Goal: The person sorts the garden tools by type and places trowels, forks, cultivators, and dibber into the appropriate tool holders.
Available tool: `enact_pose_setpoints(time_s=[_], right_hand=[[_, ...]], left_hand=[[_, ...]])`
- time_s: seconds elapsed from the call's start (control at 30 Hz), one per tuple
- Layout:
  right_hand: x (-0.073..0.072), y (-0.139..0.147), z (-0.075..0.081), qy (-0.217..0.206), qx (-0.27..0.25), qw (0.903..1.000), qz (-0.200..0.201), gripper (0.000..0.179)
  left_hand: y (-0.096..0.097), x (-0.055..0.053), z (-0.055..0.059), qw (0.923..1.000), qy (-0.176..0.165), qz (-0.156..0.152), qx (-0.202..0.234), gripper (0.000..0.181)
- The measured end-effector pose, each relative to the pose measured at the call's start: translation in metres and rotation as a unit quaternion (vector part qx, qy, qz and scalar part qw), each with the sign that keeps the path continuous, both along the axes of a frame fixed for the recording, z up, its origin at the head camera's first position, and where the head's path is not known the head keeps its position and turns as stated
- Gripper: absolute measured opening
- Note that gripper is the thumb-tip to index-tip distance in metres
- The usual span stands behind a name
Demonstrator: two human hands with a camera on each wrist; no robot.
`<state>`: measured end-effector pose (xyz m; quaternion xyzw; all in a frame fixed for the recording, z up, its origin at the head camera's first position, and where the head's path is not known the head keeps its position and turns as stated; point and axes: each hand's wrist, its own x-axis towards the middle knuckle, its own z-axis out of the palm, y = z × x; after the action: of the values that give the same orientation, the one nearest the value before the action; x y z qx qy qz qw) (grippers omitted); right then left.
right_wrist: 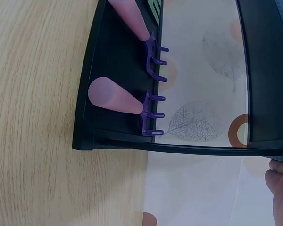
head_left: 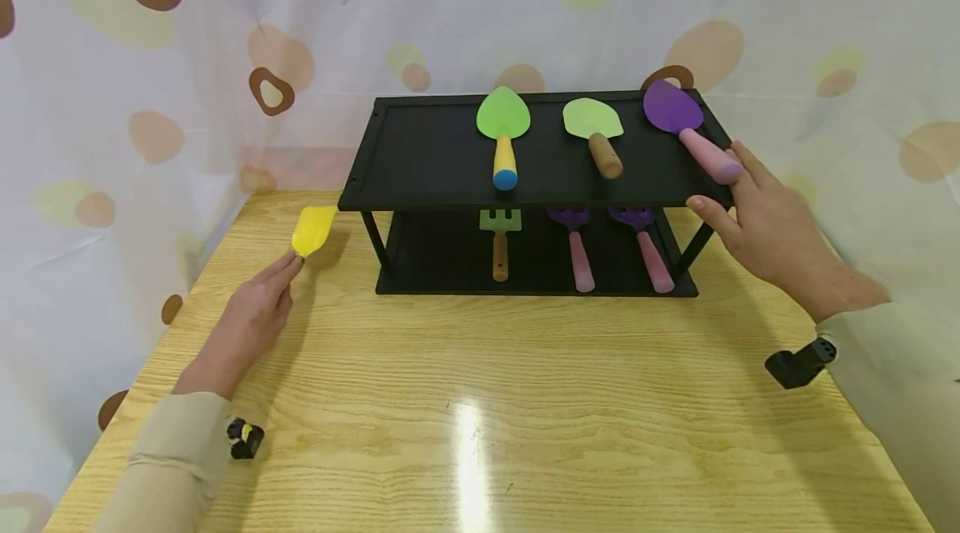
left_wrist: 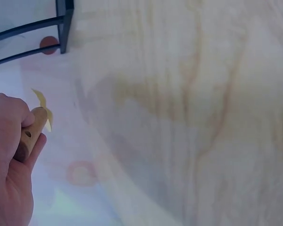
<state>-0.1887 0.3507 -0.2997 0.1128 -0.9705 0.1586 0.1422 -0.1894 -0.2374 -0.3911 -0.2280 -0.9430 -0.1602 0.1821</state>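
Observation:
My left hand [head_left: 251,316] grips a small trowel by its brown wooden handle [left_wrist: 33,132]; its yellow blade [head_left: 312,229] points away, left of the black two-tier rack [head_left: 427,153]. At the rack's right front corner, my right hand [head_left: 776,220] holds the top shelf, thumb along the front edge and fingers by the side. Its fingers [right_wrist: 276,176] show beneath that corner in the right wrist view. Right beside this hand lies a purple trowel [head_left: 672,106] with a pink handle, whose end overlaps the hand in the head view.
On the top shelf also lie a green trowel [head_left: 503,113] with a yellow handle and a pale green one [head_left: 592,118]. The lower shelf bears a green hand fork [head_left: 500,253] and two purple forks [head_left: 580,262] with pink handles. A patterned curtain [head_left: 465,16] hangs behind the wooden table [head_left: 375,399].

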Motion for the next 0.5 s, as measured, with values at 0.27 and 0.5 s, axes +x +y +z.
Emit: enact_pose_setpoints(time_s=[0.27, 0.5], right_hand=[[0.000, 0.001, 0.000, 0.006, -0.002, 1.0000, 0.001, 0.063], [-0.001, 0.001, -0.001, 0.006, -0.005, 1.0000, 0.001, 0.061]], left_hand=[[0.005, -0.001, 0.014, 0.9995, 0.029, -0.007, -0.001, 0.048], [0.010, -0.003, 0.032, 0.9986, 0.052, -0.009, -0.003, 0.047]])
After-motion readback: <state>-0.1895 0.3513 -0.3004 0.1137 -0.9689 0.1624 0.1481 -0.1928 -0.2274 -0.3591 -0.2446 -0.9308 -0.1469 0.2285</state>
